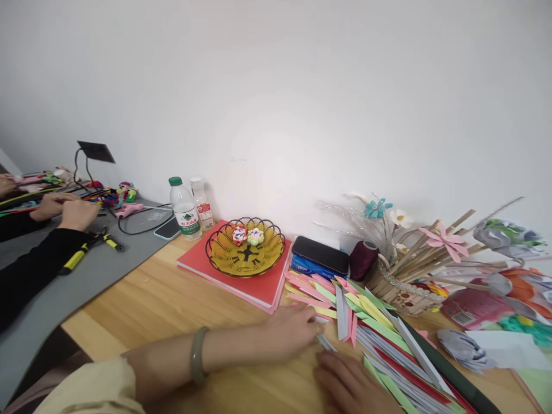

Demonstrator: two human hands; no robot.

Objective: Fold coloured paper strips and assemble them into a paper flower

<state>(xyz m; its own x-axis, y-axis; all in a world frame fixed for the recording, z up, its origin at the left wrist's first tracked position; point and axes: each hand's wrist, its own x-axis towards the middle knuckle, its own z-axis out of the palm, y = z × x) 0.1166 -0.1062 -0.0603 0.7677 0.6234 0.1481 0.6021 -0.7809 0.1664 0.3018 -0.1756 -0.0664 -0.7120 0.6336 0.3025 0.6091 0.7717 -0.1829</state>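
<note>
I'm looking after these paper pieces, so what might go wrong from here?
The narrow paper strip between the left hand and right hand could get bent out of shape if squeezed carelessly. The loose colored paper strips lie close beside the right hand, so a sideways brush might scatter them.

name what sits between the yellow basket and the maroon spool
In the head view, a black case and a blue packet lie between the basket and spool.
</note>
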